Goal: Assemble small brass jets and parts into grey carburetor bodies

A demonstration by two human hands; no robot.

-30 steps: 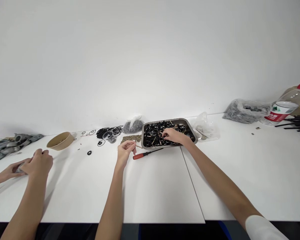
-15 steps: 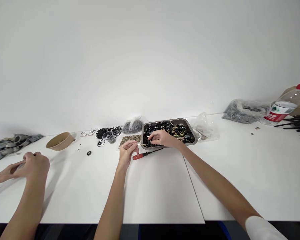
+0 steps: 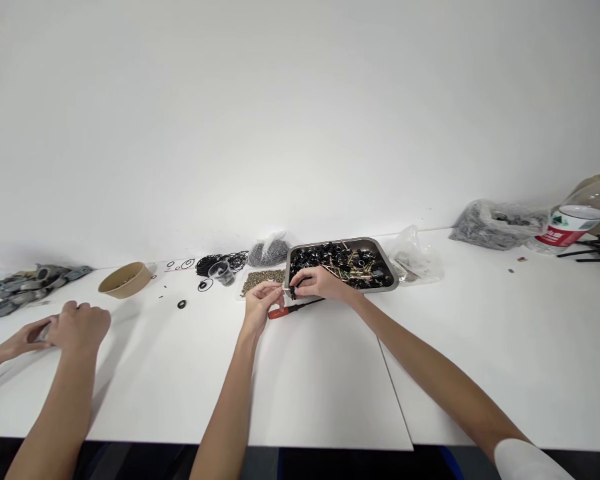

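My left hand (image 3: 261, 305) pinches a thin brass-coloured screw (image 3: 286, 289) between thumb and fingertips, its end pointing right. My right hand (image 3: 321, 284) is closed on a small black plastic part (image 3: 293, 292), which meets the end of the screw. Whether the screw has entered the part is too small to tell. Both hands are at the near left corner of a metal tray (image 3: 394, 283) heaped with black parts and long brass-coloured screws. Under my hands lies a screwdriver (image 3: 280, 311) with a red handle. Left of the tray are small brass-coloured pieces (image 3: 263, 280) in a clear container.
To the left, a co-worker's hands (image 3: 80, 327) hold a grey part. A paper bowl (image 3: 125, 281), black rubber rings (image 3: 210, 265) and a plastic cup (image 3: 223, 273) stand nearby. Plastic bags (image 3: 416, 260) and a bottle (image 3: 573, 220) are on the right.
My right hand has moved slightly left and down from the tray, bringing the black part against the screw in my left hand. The view has shifted slightly.
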